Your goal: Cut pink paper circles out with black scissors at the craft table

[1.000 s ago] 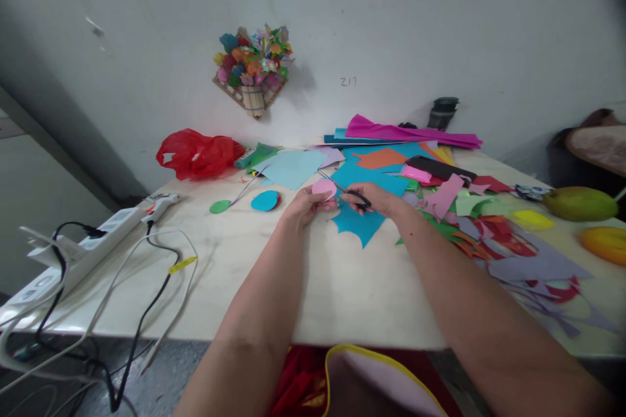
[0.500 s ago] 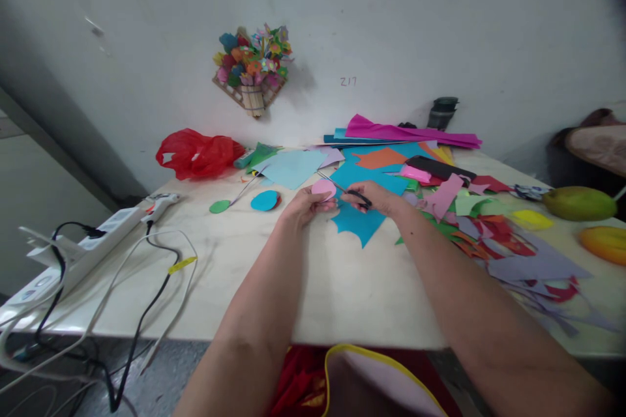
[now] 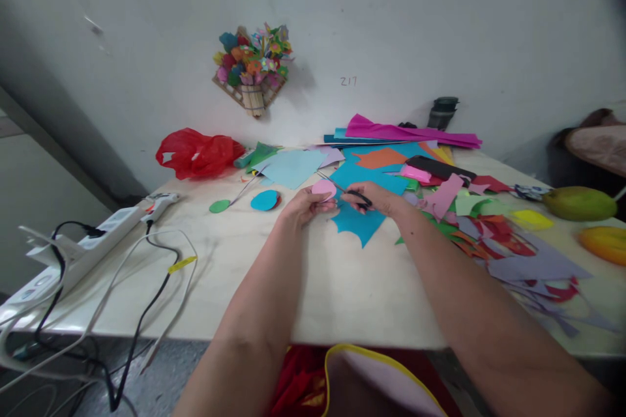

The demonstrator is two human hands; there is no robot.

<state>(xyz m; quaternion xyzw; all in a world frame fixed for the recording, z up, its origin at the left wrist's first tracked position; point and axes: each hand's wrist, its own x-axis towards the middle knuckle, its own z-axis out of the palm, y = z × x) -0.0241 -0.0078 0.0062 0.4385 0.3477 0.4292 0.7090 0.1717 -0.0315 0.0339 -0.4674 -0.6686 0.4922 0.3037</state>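
Note:
Between the fingers of my left hand [image 3: 306,206] is a pink paper circle [image 3: 323,190], held above the table. My right hand [image 3: 370,195] grips a pair of scissors [image 3: 359,197] by the dark handles. Its blades point up and left, close to the circle's right edge; I cannot make out whether they touch it. Beneath the right hand lies blue paper [image 3: 359,228] with scalloped cut edges. To the left of my hands rest a blue paper circle [image 3: 265,200], with a bit of red showing at its edge, and a green paper circle [image 3: 220,206].
Coloured scraps [image 3: 489,234] heap up on the right, near a green mango-like fruit [image 3: 580,202]. A dark phone-like slab [image 3: 440,169] lies behind them. On the left are a white power strip [image 3: 105,231] with loose cables and a red plastic bag [image 3: 198,153].

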